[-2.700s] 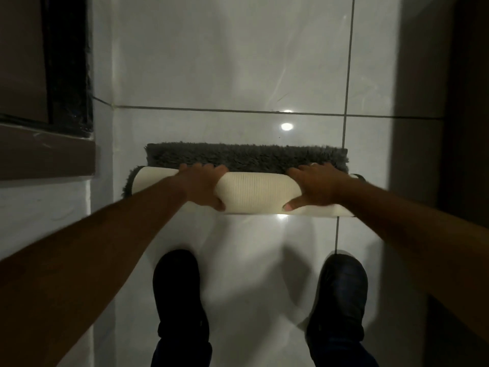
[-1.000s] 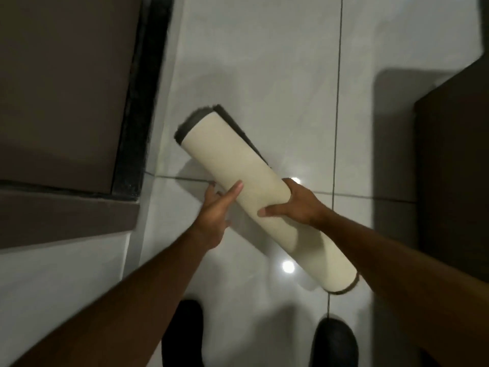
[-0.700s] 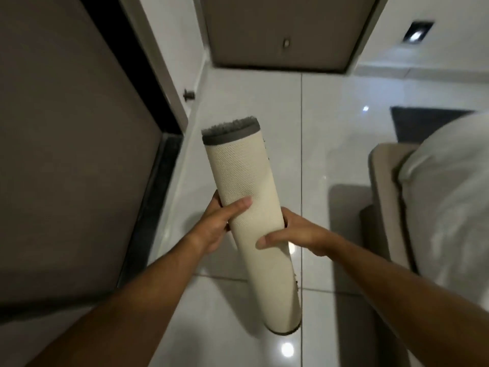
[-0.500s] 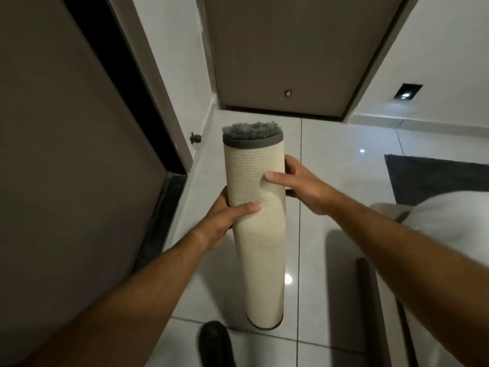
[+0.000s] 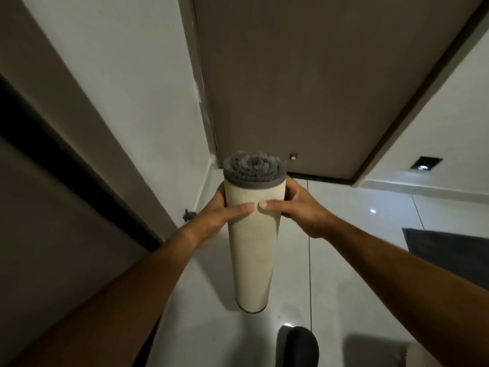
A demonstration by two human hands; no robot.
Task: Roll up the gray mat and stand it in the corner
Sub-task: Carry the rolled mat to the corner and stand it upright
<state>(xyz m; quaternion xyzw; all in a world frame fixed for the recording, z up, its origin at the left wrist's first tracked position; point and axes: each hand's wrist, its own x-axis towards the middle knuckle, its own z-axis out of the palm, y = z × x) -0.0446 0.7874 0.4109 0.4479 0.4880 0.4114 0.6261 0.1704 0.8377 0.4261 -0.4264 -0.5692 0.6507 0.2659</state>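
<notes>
Head camera looks down on the rolled gray shag mat with its cream woven backing outward (image 5: 251,245), held upright in front of the person, gray pile spiralling at the top end. Left hand (image 5: 214,221) wraps the roll just under that top rim, fingers curled round the back, thumb lying across the front. Right hand (image 5: 299,210) mirrors it from the other side, thumb tip nearly meeting the left thumb in the middle. Both hands are closed firmly around the roll, nothing else in them.

Rolling looks finished: the tube is tight and even, no loose flap showing on this side. Its lower end hangs near the glossy white tiled floor (image 5: 357,260) below the hands; I can't tell whether it touches. What's left, by my read, is the placing. Beyond the hands, a brown door (image 5: 317,88) meets a white wall (image 5: 132,88), and that corner sits just past the top of the roll and slightly to the left-hand side. So: carry it forward, set it on end there, let go and see that it stands.

A black shoe toe (image 5: 297,345) shows below the right forearm; a dark rug's edge (image 5: 449,247) lies out past the right arm. No brand, label or writing is readable anywhere.
</notes>
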